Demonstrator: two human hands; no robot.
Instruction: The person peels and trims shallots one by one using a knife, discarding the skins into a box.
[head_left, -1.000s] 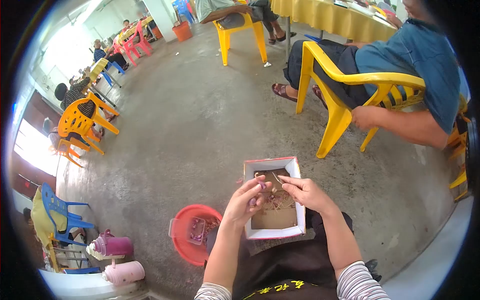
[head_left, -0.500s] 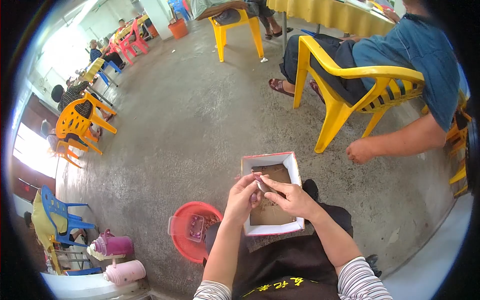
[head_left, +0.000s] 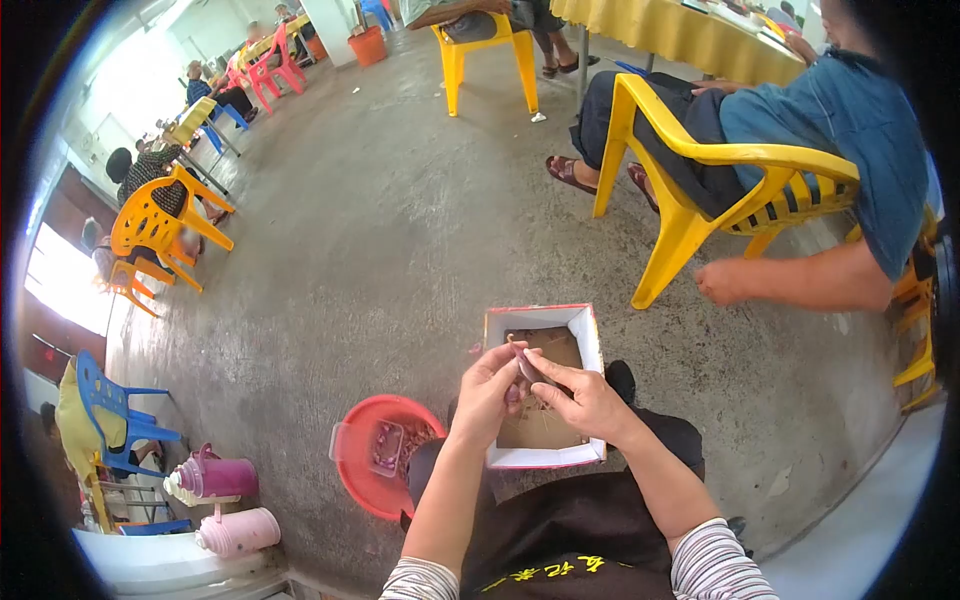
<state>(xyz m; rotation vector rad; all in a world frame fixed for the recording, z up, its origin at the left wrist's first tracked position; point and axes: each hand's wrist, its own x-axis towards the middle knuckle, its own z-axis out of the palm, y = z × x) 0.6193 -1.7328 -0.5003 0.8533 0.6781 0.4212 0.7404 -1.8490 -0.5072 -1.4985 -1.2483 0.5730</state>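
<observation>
- Left hand (head_left: pixel 487 392) and right hand (head_left: pixel 583 397) pinch one small purplish piece (head_left: pixel 524 366) between fingertips.
- Held over white box (head_left: pixel 590 345) on lap, likely so scraps drop in.
- Red basin (head_left: pixel 352 478) near left, on floor.

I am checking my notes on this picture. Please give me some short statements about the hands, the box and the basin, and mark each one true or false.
1. Both hands, left hand and right hand, meet over the white box. True.
2. The box rests on a table. False: it rests on the person's lap.
3. The red basin stands on the floor, left of the box. True.
4. The nearest chair is blue. False: it is yellow.
</observation>
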